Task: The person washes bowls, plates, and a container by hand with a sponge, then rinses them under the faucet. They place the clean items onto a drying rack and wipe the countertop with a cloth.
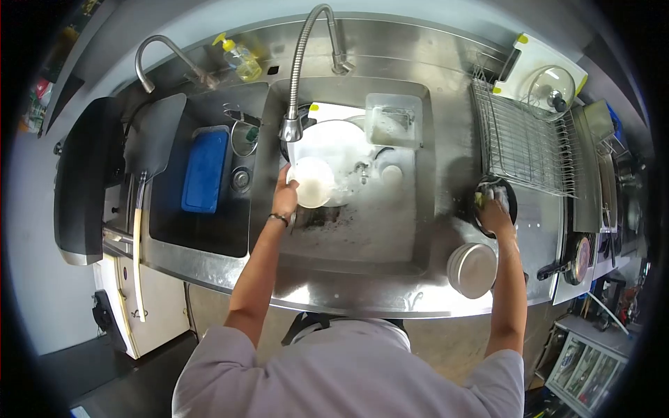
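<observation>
My left hand (286, 194) grips the rim of a white bowl (313, 182) under the spring-necked faucet (291, 128), over the middle sink basin. A large white plate (334, 139) and a clear plastic container (394, 120) lie in the cloudy water beyond it. On the right, my right hand (493, 214) reaches into a dark round bowl (512, 202) on the steel counter, its fingers around a foamy yellowish sponge (481, 199). Just below that bowl stands a stack of pale round dishes (474, 270).
A blue container (205, 170) lies in the left basin. Behind it stand a second faucet (160, 43) and a yellow soap bottle (244, 61). A wire dish rack (526, 139) and a glass lid (551, 90) are at the right; a small pan (577, 260) sits below.
</observation>
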`<state>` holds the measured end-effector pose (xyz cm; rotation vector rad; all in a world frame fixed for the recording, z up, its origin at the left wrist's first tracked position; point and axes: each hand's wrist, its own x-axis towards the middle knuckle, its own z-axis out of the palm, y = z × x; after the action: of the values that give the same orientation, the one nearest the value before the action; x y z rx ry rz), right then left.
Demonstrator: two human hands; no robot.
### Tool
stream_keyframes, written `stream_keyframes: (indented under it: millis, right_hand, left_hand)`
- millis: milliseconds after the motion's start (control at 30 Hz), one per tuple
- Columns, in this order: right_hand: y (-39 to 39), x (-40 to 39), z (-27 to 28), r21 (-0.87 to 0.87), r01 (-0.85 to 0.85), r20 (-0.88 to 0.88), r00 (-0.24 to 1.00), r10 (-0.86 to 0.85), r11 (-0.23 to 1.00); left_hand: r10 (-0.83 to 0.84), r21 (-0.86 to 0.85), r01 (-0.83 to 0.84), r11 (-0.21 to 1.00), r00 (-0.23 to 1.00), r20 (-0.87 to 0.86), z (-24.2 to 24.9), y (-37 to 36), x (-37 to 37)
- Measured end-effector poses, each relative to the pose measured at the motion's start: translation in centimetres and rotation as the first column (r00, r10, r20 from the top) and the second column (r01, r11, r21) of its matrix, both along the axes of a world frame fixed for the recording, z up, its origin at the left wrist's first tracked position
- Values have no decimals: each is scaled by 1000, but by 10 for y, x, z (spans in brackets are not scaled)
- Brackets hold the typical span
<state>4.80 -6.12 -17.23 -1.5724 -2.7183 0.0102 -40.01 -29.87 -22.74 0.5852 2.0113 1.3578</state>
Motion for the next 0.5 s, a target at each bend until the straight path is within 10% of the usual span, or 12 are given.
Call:
stream_keyframes:
  millis: [67,133,200,267,333,367,400,500]
  right_hand:
    - [8,8,7,-421,1,-21,1000,-10,907]
    - [-9,-28,75,-427,145,122,987,-102,893]
    - [-18,-47,115,-254,138,-77,984,-162,957]
    - [-43,-91,148,-149,-64,-341,940,10,987]
    - [-46,-124,113,405,-648,189,750,634,646]
    - [-60,-159,84,17,-311,-289,908,303,950]
    - [-93,-209,132,-303,-171,-130,982,137,938]
    - [-123,-291,-3,-131,-253,-279,937,210,958]
  left_hand:
    - [-102,-156,65,986,964,-247,1,-2,-4]
    - [-398,-328,327,886,900,-180,21,2,-4]
    - [-435,-326,369,870,887,-157,-2,0,-9]
    - [-114,-56,172,984,831,545,44,7,16]
    - [-161,24,180,983,806,570,29,10,15]
    - [-98,9,112,994,825,557,25,13,17]
    - [-32,-5,41,999,839,543,21,15,21]
    - [-48,34,35,999,830,556,8,19,38]
